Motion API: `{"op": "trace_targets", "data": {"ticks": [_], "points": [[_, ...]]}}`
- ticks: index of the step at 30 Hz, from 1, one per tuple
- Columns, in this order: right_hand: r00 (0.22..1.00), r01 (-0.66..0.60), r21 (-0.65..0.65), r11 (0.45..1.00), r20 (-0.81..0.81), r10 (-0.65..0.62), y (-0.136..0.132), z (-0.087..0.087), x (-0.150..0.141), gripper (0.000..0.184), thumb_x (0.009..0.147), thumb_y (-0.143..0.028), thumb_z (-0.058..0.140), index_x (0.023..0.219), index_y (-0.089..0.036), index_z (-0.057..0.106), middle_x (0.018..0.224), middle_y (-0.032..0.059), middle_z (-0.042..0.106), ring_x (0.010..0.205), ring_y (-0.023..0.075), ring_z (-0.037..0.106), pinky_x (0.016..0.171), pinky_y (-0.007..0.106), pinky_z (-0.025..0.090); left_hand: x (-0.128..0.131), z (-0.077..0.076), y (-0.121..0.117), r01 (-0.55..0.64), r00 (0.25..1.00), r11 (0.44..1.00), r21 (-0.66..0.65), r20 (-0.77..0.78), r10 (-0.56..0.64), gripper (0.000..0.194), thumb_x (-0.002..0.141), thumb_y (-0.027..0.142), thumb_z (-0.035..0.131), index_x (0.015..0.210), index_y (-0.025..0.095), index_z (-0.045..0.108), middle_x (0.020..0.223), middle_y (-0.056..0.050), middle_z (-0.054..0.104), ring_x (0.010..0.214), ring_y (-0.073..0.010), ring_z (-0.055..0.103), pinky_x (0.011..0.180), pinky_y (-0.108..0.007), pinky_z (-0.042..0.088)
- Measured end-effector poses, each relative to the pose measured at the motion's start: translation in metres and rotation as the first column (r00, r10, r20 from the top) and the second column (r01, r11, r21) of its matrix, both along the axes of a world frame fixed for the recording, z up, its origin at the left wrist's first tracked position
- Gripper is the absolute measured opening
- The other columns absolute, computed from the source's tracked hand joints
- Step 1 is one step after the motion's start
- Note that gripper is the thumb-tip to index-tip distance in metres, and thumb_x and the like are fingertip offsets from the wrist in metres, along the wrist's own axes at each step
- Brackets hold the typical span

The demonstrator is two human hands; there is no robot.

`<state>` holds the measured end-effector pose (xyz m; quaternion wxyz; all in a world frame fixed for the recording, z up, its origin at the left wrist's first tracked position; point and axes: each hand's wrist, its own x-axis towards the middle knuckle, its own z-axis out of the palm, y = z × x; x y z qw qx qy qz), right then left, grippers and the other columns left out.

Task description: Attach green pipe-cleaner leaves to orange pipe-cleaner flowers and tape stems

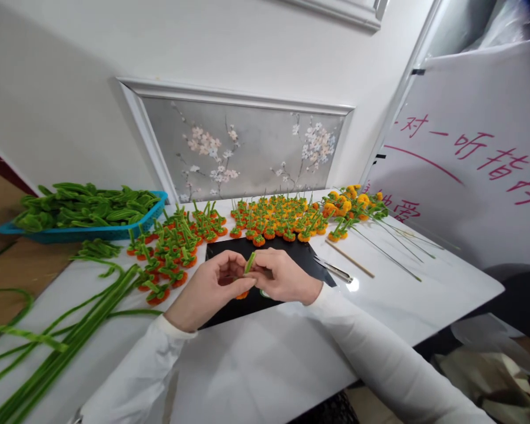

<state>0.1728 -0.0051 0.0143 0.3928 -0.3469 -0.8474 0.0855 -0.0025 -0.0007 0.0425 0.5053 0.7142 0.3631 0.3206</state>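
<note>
Between my fingertips is a short piece of green pipe cleaner [249,262], pointing up. My left hand [209,288] pinches it from the left, thumb stretched along the front. My right hand [282,275] grips it from the right with curled fingers. Both hands are over a black mat [225,315]. An orange fuzzy piece [242,295] shows just below the fingers, partly hidden. Beside it, partly under my right hand, is a small round white-and-green thing I cannot make out. Metal thread snips [333,269] lie at the mat's right edge.
Rows of orange and yellow fuzzy pumpkins [269,221] with green stems stand behind the mat. A blue basket [148,227] of green leaves is at back left. Long green pipe cleaners [92,318] lie left. A wooden stick [348,258] and wire-stemmed yellow flowers [348,203] are right.
</note>
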Motion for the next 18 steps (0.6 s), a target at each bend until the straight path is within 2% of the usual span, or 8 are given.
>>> {"op": "trace_targets", "data": {"ticks": [3, 7, 13, 18], "points": [[0.998, 0.016, -0.003, 1.000, 0.069, -0.016, -0.001, -0.001, -0.001, 0.013, 0.080, -0.018, 0.055, 0.069, -0.016, 0.050, 0.066, -0.0029, 0.049, 0.058, 0.0080, 0.041, 0.062, 0.022, 0.031, -0.002, -0.002, 0.004, 0.045, 0.997, 0.998, -0.041, -0.059, -0.048, 0.022, 0.067, 0.024, 0.069, 0.080, 0.018, 0.052, 0.069, 0.003, 0.056, 0.064, -0.0117, 0.055, 0.060, -0.025, 0.046], [0.998, -0.004, -0.022, 1.000, 0.065, 0.006, -0.001, -0.001, -0.001, 0.015, 0.082, -0.029, 0.058, 0.074, -0.016, 0.054, 0.070, -0.0028, 0.054, 0.063, 0.0080, 0.048, 0.066, 0.022, 0.031, -0.007, -0.002, 0.009, 0.139, 0.988, 0.983, -0.117, -0.049, -0.146, 0.024, 0.064, 0.023, 0.071, 0.078, 0.017, 0.053, 0.068, 0.003, 0.058, 0.064, -0.0120, 0.056, 0.063, -0.026, 0.046], [0.994, -0.084, 0.008, 0.996, 0.074, 0.083, 0.000, 0.002, 0.003, 0.011, 0.084, -0.023, 0.057, 0.075, -0.016, 0.054, 0.075, -0.0023, 0.057, 0.068, 0.0083, 0.051, 0.069, 0.023, 0.031, -0.009, -0.002, 0.011, 0.114, 0.987, 0.990, -0.088, -0.101, -0.122, 0.022, 0.062, 0.023, 0.072, 0.074, 0.016, 0.055, 0.061, 0.006, 0.051, 0.056, -0.0083, 0.048, 0.056, -0.022, 0.040], [0.992, -0.083, -0.010, 0.996, 0.089, 0.084, 0.000, 0.003, 0.004, 0.009, 0.084, -0.021, 0.055, 0.077, -0.016, 0.055, 0.076, -0.0005, 0.057, 0.068, 0.0093, 0.051, 0.069, 0.023, 0.033, -0.009, -0.004, 0.012, 0.111, 0.989, 0.988, -0.110, -0.086, -0.120, 0.025, 0.065, 0.022, 0.069, 0.084, 0.017, 0.054, 0.068, 0.003, 0.056, 0.062, -0.0105, 0.052, 0.060, -0.024, 0.043]]}}
